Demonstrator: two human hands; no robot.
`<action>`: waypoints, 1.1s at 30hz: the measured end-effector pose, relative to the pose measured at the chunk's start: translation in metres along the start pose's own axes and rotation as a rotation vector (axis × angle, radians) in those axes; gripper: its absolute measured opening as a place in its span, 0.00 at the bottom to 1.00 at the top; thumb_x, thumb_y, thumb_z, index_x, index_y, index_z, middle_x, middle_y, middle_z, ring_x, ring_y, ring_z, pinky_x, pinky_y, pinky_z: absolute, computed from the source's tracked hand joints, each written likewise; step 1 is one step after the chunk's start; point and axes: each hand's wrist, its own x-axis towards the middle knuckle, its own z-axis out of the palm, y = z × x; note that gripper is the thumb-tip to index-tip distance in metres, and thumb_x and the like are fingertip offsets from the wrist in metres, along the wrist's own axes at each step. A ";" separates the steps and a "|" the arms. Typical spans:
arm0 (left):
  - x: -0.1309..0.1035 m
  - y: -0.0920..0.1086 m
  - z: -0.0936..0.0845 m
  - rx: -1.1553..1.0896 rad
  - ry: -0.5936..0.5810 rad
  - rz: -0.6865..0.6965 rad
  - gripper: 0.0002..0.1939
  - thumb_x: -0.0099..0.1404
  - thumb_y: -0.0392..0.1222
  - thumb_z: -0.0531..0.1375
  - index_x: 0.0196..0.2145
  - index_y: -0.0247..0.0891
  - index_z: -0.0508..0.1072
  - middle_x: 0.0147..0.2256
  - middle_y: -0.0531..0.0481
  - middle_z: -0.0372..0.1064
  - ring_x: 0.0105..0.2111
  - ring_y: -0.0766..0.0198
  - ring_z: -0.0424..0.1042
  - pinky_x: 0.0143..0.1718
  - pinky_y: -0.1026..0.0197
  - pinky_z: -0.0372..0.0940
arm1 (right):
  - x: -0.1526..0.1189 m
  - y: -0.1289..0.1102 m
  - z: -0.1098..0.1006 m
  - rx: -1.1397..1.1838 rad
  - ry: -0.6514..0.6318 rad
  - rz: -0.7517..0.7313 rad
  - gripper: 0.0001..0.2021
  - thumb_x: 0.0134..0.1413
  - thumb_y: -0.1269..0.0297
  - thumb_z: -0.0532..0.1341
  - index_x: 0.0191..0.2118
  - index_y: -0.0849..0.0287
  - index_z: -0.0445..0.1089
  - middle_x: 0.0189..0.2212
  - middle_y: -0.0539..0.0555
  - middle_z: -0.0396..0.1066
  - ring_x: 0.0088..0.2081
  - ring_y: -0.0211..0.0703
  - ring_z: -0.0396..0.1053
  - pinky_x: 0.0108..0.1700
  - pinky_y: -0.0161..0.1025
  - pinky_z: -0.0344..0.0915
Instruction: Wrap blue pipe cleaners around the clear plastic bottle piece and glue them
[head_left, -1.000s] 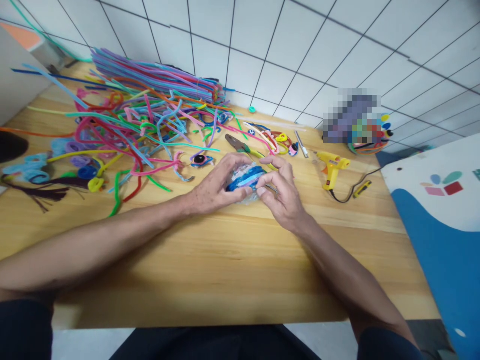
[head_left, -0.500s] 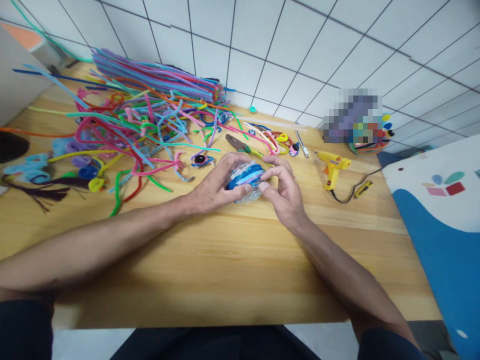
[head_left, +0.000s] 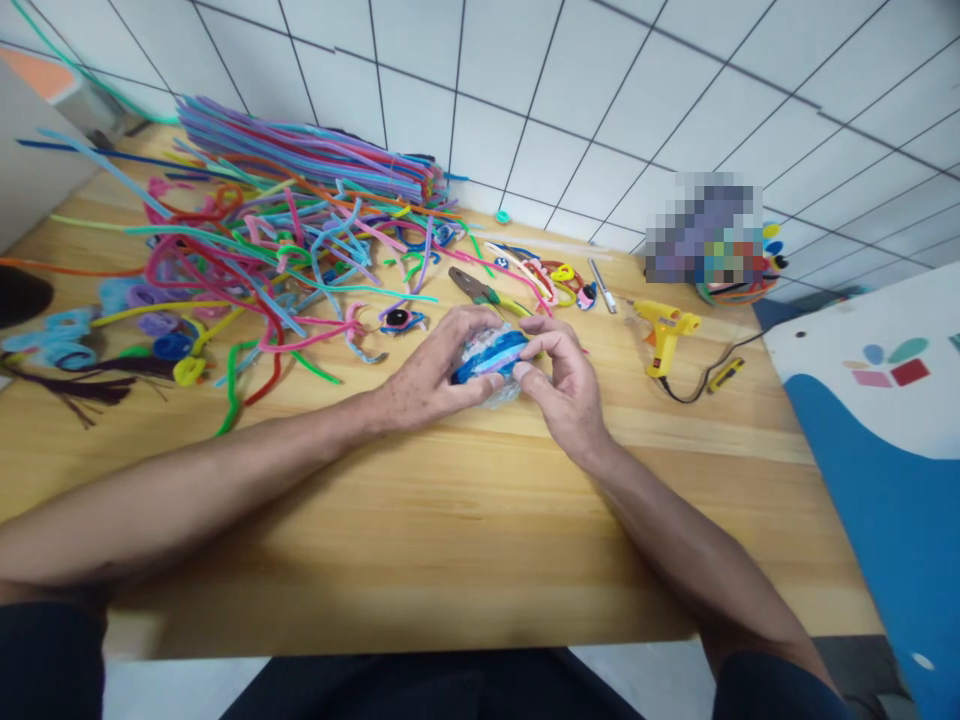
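Note:
Between my hands, just above the wooden table [head_left: 465, 540], is a round ball [head_left: 491, 358] in clear plastic wrap, with blue, light blue and purple pipe cleaner bands around its middle. My left hand [head_left: 442, 370] grips it from the left, thumb across the front and fingers over the top. On the other side, my right hand [head_left: 564, 385] pinches the band's right end between thumb and fingertips; the exact spot is partly hidden by the fingers. Right behind the ball lie pliers [head_left: 480, 288] with green and yellow handles.
A tangle of colourful pipe cleaners [head_left: 262, 250] covers the left side, with a straight bundle [head_left: 300, 150] against the tiled wall. To the right stand a yellow glue gun [head_left: 667, 332] with its cord and a yellow cutter [head_left: 725, 375]. A silver pen-like tool [head_left: 602, 285] lies behind.
The hands and ball stay almost in place, with only a slight shift of the right fingers on the band. The whole view has moved a few pixels.

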 end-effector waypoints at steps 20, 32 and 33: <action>-0.002 -0.004 -0.003 0.002 -0.056 0.028 0.31 0.73 0.54 0.65 0.68 0.45 0.63 0.65 0.38 0.66 0.66 0.44 0.69 0.69 0.39 0.67 | 0.000 -0.001 0.002 0.072 0.014 0.031 0.05 0.61 0.64 0.68 0.41 0.50 0.72 0.53 0.55 0.74 0.59 0.51 0.73 0.64 0.52 0.70; 0.001 0.007 -0.003 0.097 -0.084 -0.028 0.30 0.78 0.56 0.61 0.71 0.45 0.62 0.68 0.37 0.65 0.70 0.44 0.66 0.72 0.36 0.64 | 0.002 -0.004 -0.001 -0.032 0.006 -0.083 0.06 0.62 0.66 0.68 0.42 0.50 0.72 0.53 0.55 0.75 0.58 0.52 0.74 0.64 0.54 0.71; 0.001 0.008 -0.002 0.101 -0.082 -0.044 0.30 0.78 0.57 0.61 0.71 0.45 0.62 0.68 0.37 0.66 0.69 0.44 0.66 0.71 0.37 0.64 | 0.002 -0.004 0.000 -0.035 0.007 -0.088 0.06 0.62 0.66 0.68 0.42 0.50 0.72 0.52 0.55 0.75 0.58 0.52 0.74 0.64 0.54 0.71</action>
